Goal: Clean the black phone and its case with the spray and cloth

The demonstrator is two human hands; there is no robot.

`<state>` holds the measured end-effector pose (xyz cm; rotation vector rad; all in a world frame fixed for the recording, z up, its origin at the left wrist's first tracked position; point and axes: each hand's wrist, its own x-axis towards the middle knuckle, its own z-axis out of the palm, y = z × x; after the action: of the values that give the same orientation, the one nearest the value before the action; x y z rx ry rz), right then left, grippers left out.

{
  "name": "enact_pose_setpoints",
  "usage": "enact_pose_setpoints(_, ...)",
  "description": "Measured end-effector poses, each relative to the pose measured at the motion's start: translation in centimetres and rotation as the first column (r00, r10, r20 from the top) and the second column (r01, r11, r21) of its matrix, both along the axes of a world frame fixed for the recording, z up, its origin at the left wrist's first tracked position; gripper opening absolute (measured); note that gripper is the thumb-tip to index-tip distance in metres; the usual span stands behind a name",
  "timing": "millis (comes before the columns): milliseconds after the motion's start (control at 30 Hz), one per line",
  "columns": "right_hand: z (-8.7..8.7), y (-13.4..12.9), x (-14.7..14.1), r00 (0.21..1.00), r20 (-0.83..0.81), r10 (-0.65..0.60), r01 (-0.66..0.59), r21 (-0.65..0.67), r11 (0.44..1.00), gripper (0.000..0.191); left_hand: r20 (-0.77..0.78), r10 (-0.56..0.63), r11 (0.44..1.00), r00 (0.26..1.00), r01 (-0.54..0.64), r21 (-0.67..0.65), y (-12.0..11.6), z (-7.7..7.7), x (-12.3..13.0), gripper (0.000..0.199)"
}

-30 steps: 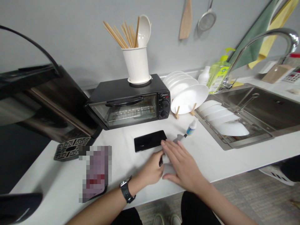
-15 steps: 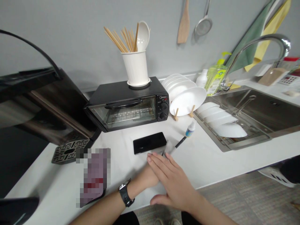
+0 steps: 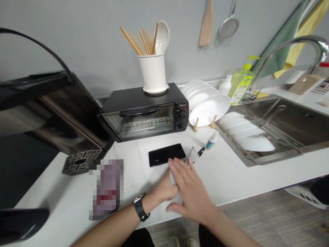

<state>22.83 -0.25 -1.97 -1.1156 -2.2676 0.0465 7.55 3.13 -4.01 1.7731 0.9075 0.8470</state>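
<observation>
My left hand (image 3: 166, 187), with a black watch (image 3: 141, 207) on its wrist, is closed around a thin greyish-white, see-through item (image 3: 172, 178), blurred and partly covered by my fingers. Over it lies my right hand (image 3: 189, 188), flat with its fingers stretched out and the thumb apart. Part of the pale item (image 3: 193, 154) sticks out beyond my right fingertips. Just behind my hands a black phone (image 3: 166, 155) lies on the white counter (image 3: 239, 185). A black pen-like object (image 3: 201, 151) and a small white-and-blue bottle (image 3: 212, 140) are to the right of it.
A black toaster oven (image 3: 144, 116) carries a white cup (image 3: 153, 73) of chopsticks. White plates (image 3: 209, 109) stand in a rack beside it. The sink (image 3: 305, 127) is at right, a black appliance (image 3: 84, 116) and a pixelated object (image 3: 109, 188) at left. A person's shoe (image 3: 305, 197) shows below the counter.
The view has shifted, so most things sit slightly further right. More of the pale item now shows between and beyond my hands, covering part of the black pen-like object.
</observation>
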Motion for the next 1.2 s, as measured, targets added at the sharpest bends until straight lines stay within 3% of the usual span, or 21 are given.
enact_pose_setpoints(100, 0.3, -1.7, -1.6, 0.990, 0.076, 0.120, -0.120, 0.000, 0.993, 0.109, 0.018, -0.013, 1.000, 1.000, 0.013, -0.011, -0.8, -1.1, -0.3, 0.069)
enact_pose_setpoints(200, 0.5, -0.7, 0.3, 0.984, 0.108, 0.139, -0.141, 0.007, 0.990, 0.108, -0.001, -0.031, 0.999, 1.000, 0.031, -0.025, -0.3, -0.6, 0.0, 0.055)
enact_pose_setpoints(267, 0.4, 1.2, 2.9, 0.994, 0.091, 0.067, -0.069, 0.019, 0.997, 0.103, -0.010, -0.026, 0.999, 1.000, 0.026, -0.030, 0.6, 0.5, 0.4, 0.047)
enact_pose_setpoints(400, 0.2, 4.2, 6.7, 0.984, 0.048, -0.174, 0.171, 0.058, 0.984, 0.083, 0.036, -0.064, 0.998, 0.997, 0.064, 0.000, 1.7, 2.7, 1.0, 0.055)
enact_pose_setpoints(500, 0.3, 3.3, 5.3, 0.984, 0.007, -0.176, 0.176, 0.055, 0.983, 0.086, 0.040, -0.052, 0.998, 0.998, 0.051, 0.030, 1.4, 2.7, 0.9, 0.058)
enact_pose_setpoints(667, 0.5, -1.1, -0.2, 0.995, 0.022, 0.098, -0.098, -0.007, 0.995, 0.111, -0.014, -0.032, 0.996, 0.999, 0.033, 0.088, 0.4, 1.1, 0.2, 0.029)
enact_pose_setpoints(700, 0.5, -1.4, -0.4, 0.991, 0.043, 0.123, -0.123, -0.007, 0.992, 0.110, -0.024, -0.037, 0.995, 0.999, 0.039, 0.089, 0.3, 1.0, 0.2, 0.033)
enact_pose_setpoints(767, 0.5, -0.9, 0.5, 0.988, 0.072, 0.137, -0.138, 0.007, 0.990, 0.106, -0.040, -0.039, 0.995, 0.998, 0.042, 0.089, 0.3, 1.3, 0.3, 0.025)
enact_pose_setpoints(800, 0.5, -0.3, 1.6, 0.990, 0.075, 0.119, -0.120, 0.014, 0.993, 0.102, -0.045, -0.038, 0.995, 0.998, 0.042, 0.090, 0.5, 1.6, 0.5, 0.035)
enact_pose_setpoints(900, 0.3, 2.0, 5.6, 0.998, 0.033, -0.054, 0.052, 0.042, 0.998, 0.085, -0.043, -0.086, 0.993, 0.995, 0.089, 0.073, 0.8, 2.5, 0.9, 0.063)
enact_pose_setpoints(1000, 0.1, 3.1, 7.6, 0.978, -0.013, -0.209, 0.209, 0.038, 0.977, 0.065, -0.028, -0.166, 0.984, 0.986, 0.168, 0.063, 1.0, 2.7, 0.9, 0.074)
enact_pose_setpoints(1100, -0.1, 2.5, 6.9, 0.989, -0.043, -0.141, 0.142, 0.024, 0.990, 0.059, 0.026, -0.122, 0.991, 0.992, 0.120, 0.063, 1.1, 2.3, 0.8, 0.066)
enact_pose_setpoints(1200, -0.2, 2.0, 6.1, 0.998, -0.037, -0.055, 0.056, 0.033, 0.998, 0.069, 0.251, -0.019, 0.998, 0.968, 0.031, -0.045, 1.2, 2.5, 0.9, 0.044)
